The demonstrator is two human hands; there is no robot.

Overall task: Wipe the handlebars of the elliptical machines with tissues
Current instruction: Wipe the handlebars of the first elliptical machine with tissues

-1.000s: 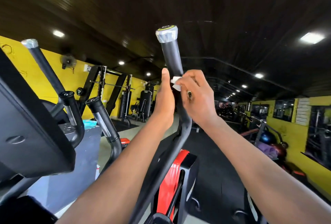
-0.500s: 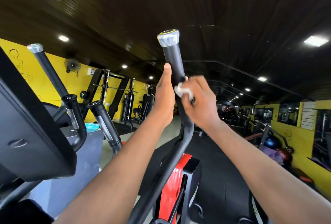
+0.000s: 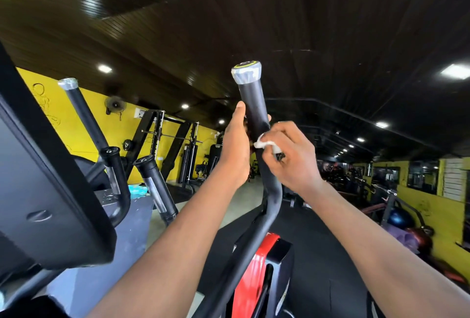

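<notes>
tissue (image 3: 267,144) slid lower, pressed under right hand (image 3: 292,154)

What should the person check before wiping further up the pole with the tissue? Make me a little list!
1. Tissue pinched in right hand: ok.
2. Tissue touching the handlebar: ok.
3. Left hand steadying the handlebar: ok.
4. Grip above the hands free of obstacles up to the silver cap: ok.
5. Tissue clean enough: cannot tell.
6. Far side of the grip wiped: cannot tell.
</notes>
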